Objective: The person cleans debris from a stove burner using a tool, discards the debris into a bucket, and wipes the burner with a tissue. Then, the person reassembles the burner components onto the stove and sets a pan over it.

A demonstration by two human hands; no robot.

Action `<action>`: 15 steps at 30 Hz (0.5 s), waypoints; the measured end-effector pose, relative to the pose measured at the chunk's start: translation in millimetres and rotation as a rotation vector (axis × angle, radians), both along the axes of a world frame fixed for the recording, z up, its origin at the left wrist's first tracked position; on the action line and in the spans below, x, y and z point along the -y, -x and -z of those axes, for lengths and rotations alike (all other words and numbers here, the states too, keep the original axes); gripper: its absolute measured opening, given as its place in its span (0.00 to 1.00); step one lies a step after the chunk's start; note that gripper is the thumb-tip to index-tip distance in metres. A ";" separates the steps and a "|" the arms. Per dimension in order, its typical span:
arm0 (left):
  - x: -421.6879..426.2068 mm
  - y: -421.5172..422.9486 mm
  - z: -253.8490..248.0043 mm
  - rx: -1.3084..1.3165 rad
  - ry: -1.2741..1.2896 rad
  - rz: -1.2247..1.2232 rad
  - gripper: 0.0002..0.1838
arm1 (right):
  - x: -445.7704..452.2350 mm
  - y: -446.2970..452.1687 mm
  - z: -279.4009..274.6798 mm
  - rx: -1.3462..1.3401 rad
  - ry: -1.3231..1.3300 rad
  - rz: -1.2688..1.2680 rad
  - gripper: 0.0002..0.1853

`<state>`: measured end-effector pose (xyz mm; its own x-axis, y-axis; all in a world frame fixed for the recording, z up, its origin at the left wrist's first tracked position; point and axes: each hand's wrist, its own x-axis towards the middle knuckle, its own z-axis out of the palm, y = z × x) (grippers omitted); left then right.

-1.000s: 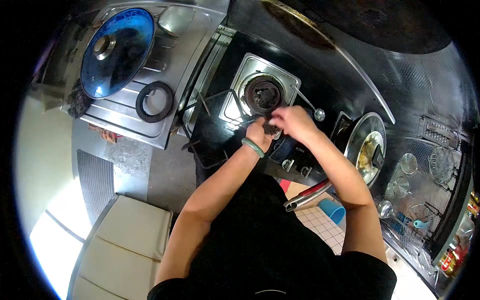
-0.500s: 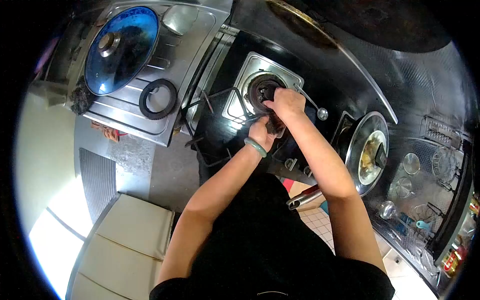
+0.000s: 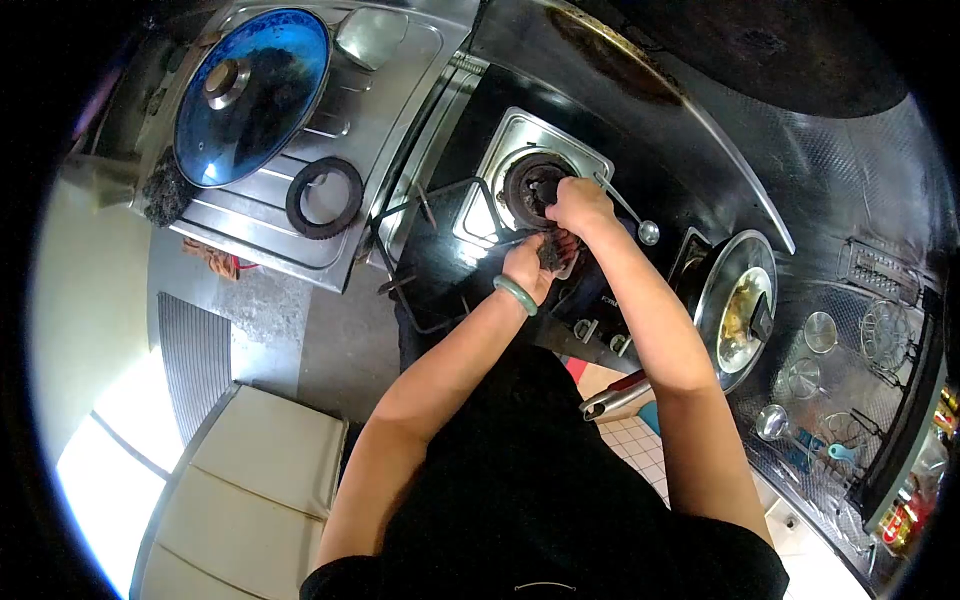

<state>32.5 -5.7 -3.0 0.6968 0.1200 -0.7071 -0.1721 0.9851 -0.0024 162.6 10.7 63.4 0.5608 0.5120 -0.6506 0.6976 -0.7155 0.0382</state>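
Note:
My left hand (image 3: 527, 268), with a green bangle at its wrist, is closed around a dark, fuzzy scouring pad (image 3: 550, 252) just below the gas burner. Its fingers curl round the pad's right side. My right hand (image 3: 582, 207) is at the right edge of the dark round burner (image 3: 526, 190), fingers bent down and pressed together. What the fingertips hold, if anything, is hidden. Around the burner lies a shiny square metal drip tray (image 3: 505, 135). A black wire pan support (image 3: 428, 200) sits off the burner, to the left on the black hob.
A covered pan (image 3: 735, 310) with food stands on the right, its handle toward me. A ladle (image 3: 648, 232) lies beside the burner. On the left drainboard (image 3: 400, 60) are a blue-tinted glass lid (image 3: 255, 95), a black ring (image 3: 325, 198) and another dark scouring pad (image 3: 168, 193).
My right hand has shifted slightly right, drawing back from the burner's middle to its edge. The pad in my left hand shows more plainly. The view has moved slightly.

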 end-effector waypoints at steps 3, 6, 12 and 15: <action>-1.3 -0.3 1.3 -0.014 -0.004 0.008 0.15 | 0.2 2.3 1.9 0.013 -0.030 0.026 0.20; 2.1 -1.6 10.5 -0.001 0.025 -0.015 0.15 | 3.0 4.0 3.8 0.024 -0.060 0.041 0.19; 3.2 -2.7 18.5 0.025 -0.001 0.047 0.17 | 32.8 -4.7 12.1 -0.061 -0.300 0.109 0.17; 5.9 -0.6 22.5 0.029 -0.019 0.045 0.15 | 49.4 21.3 -18.3 -0.185 -0.229 -0.020 0.15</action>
